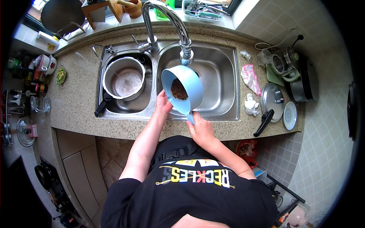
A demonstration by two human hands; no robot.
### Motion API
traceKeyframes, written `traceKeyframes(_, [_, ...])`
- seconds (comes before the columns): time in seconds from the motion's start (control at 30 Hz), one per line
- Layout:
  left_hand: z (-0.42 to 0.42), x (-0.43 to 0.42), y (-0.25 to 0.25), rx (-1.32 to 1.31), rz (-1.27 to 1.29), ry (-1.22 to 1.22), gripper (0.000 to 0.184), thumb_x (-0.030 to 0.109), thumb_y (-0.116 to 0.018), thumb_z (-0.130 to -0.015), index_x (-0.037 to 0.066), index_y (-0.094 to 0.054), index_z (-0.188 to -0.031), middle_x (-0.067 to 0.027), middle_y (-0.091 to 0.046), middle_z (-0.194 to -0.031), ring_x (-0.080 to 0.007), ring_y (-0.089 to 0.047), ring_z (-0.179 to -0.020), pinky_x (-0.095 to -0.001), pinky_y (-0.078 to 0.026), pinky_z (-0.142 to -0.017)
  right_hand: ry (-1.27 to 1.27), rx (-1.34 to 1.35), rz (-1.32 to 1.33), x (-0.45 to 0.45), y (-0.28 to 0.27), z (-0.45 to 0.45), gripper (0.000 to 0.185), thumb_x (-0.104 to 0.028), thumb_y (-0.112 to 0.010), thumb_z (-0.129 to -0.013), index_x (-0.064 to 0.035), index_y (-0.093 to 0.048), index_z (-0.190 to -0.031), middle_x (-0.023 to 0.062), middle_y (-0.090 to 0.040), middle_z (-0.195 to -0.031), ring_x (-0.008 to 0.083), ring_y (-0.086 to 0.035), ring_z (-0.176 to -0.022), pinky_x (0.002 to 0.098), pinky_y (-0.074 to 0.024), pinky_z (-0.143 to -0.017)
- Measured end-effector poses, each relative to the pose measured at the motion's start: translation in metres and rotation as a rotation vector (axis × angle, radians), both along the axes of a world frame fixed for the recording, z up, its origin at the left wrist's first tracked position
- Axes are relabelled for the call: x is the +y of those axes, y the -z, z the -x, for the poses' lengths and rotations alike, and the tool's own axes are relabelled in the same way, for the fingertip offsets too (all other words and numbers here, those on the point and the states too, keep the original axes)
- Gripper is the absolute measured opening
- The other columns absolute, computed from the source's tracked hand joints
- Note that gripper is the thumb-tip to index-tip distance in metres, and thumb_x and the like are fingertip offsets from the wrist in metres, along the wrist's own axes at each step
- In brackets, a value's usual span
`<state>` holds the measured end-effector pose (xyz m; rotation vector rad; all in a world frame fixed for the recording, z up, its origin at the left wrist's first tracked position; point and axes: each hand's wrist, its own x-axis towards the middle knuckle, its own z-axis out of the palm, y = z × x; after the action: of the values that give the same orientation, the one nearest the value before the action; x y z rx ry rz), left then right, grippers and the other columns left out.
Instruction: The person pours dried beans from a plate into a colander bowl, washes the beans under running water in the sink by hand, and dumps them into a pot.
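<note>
A light-blue plastic scoop (195,85) is tilted over the front of the right sink basin, beneath the faucet. Small dark brown grains (178,90) lie gathered inside it. My right hand (202,129) is closed around the scoop's handle, near the sink's front rim. At the scoop's left side, my left hand (163,102) grips its edge; some of its fingers are hidden behind the wall. In the left basin sits a metal pressure cooker pot (124,78) with a black handle, its inside wet.
A chrome faucet (167,7) arches above the right basin (218,76). On the right counter lie a pink-and-white cloth (250,79), crumpled white tissue (251,105), a pressure cooker lid (272,99) and a small plate (289,115). A glass dish (61,75) stands left.
</note>
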<state>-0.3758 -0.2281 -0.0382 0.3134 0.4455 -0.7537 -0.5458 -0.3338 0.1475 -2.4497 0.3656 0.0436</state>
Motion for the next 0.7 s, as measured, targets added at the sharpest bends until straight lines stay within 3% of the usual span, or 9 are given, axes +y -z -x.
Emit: traceKeyframes(0.7, [0.007, 0.001, -0.014, 0.022, -0.032, 0.000, 0.032, 0.017, -0.042, -0.091, -0.006, -0.055, -0.107, -0.0194, -0.060, -0.108, -0.0310, -0.058, -0.101, -0.0459, -0.044, -0.092, -0.022, -0.013, 0.016, 0.001, 0.002, 0.005, 0.032, -0.022, -0.058, -0.084, -0.0038, -0.046, -0.106, 0.0195, -0.061, -0.077, 0.0411, -0.060, -0.068, 0.0503, -0.0461, -0.057])
